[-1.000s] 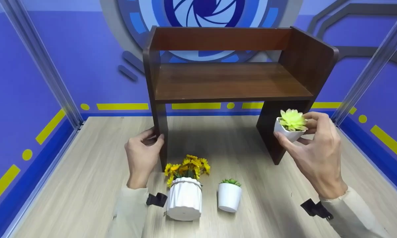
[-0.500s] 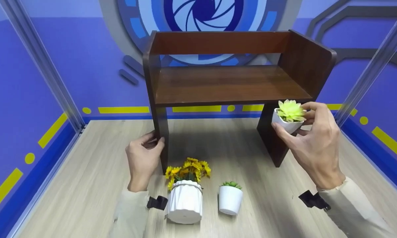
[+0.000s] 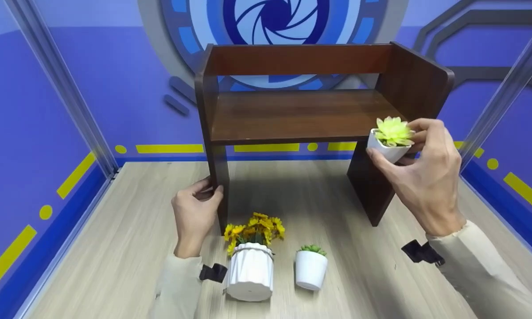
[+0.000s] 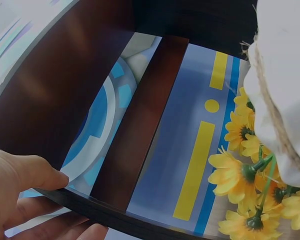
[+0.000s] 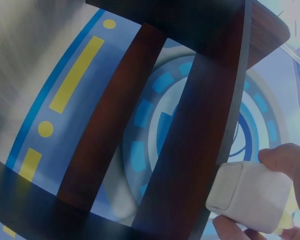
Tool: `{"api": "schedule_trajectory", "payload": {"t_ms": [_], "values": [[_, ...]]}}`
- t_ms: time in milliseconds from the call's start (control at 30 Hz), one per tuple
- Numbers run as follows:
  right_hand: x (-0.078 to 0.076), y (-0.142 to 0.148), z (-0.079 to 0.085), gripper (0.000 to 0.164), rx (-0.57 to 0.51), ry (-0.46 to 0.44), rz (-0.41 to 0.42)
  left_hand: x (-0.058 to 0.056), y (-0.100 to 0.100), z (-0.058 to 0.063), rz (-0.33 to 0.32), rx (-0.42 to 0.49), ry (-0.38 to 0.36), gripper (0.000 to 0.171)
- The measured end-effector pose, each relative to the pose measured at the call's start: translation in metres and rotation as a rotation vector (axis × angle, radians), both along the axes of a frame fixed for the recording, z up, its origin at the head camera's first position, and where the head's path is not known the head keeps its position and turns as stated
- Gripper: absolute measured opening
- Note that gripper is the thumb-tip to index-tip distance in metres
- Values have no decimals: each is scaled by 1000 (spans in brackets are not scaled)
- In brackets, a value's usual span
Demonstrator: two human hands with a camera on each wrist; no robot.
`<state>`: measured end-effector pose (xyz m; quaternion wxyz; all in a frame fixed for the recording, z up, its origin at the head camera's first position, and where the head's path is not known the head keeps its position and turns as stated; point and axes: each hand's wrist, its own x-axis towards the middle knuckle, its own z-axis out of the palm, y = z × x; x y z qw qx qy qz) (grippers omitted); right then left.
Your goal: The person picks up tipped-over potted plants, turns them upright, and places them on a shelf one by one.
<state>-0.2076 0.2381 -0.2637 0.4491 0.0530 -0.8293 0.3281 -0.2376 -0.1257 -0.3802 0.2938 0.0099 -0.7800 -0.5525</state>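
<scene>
My right hand (image 3: 434,177) holds a small white pot with a yellow-green succulent (image 3: 392,133), thumb on the near side and fingers behind. It stands in front of the right end of the dark brown wooden shelf (image 3: 292,113), about level with the board's front edge. In the right wrist view the white pot (image 5: 250,195) shows its underside, and whether it touches the shelf I cannot tell. Thumb and fingers of my left hand (image 3: 197,217) grip the shelf's left side panel (image 3: 218,195) low down; in the left wrist view the thumb (image 4: 45,172) lies on the panel's inner side.
On the table (image 3: 133,230), before the shelf, stand a ribbed white pot with yellow flowers (image 3: 250,270) and a smaller white pot with a green succulent (image 3: 311,268). Blue printed walls (image 3: 93,88) enclose the back and sides.
My right hand has raised the potted succulent from below the shelf board to about its front edge. The left hand stays on the side panel. The head view has shifted slightly.
</scene>
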Motion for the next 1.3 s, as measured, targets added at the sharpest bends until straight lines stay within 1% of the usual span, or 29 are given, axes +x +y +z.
{"api": "schedule_trajectory", "payload": {"t_ms": [167,467,700,767,1000,1300], "values": [[-6,-1,7,63,0,4,0,0,0,0,-2,5,-7,28],[-17,-5,18,64,18,24,20,0,2,0,-2,-1,4,28],[-29,-7,26,63,46,42,-11,0,1,0,0,-2,4,28],[-33,-8,28,63,49,37,-19,0,1,0,0,-2,2,28],[-45,-12,35,65,43,20,-5,0,0,-1,2,3,10,28],[-55,-15,39,64,35,-13,-24,1,1,-1,3,-15,28,26]]}}
